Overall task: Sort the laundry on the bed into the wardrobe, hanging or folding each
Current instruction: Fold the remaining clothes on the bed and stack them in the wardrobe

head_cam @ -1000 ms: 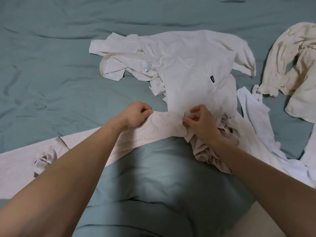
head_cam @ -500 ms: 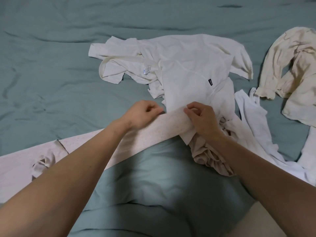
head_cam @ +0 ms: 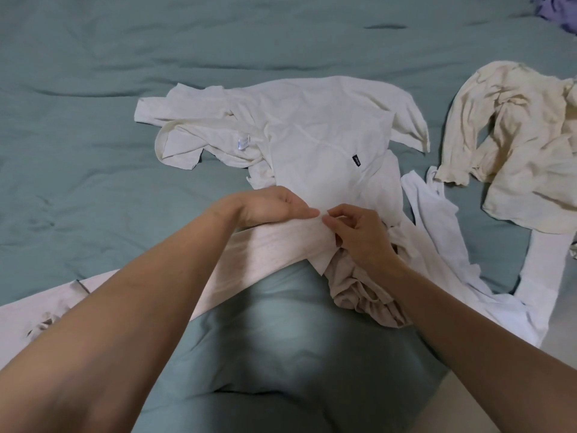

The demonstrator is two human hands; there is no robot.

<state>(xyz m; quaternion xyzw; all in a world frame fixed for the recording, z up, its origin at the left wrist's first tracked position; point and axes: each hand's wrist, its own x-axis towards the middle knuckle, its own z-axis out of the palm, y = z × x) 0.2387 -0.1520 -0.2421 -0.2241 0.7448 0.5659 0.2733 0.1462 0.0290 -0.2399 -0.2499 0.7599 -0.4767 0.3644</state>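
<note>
A long pale pink speckled garment (head_cam: 274,251) stretches from the lower left across the teal bed (head_cam: 93,151) to the middle. My left hand (head_cam: 268,207) grips its far edge with curled fingers. My right hand (head_cam: 359,232) pinches the same edge right beside it, thumb and fingertips almost touching the left hand. Just beyond lies a crumpled white shirt (head_cam: 312,145) with a small dark label. A bunched beige garment (head_cam: 359,292) sits under my right wrist.
A white garment (head_cam: 443,232) trails off the bed's right edge. A cream long-sleeved top (head_cam: 515,151) lies crumpled at the right. A purple cloth (head_cam: 562,14) shows in the top right corner. Pale floor (head_cam: 559,339) appears at the lower right.
My hands have slid together along the pink garment's edge, from well apart to nearly touching. The camera has tilted a little, bringing the purple cloth into view.
</note>
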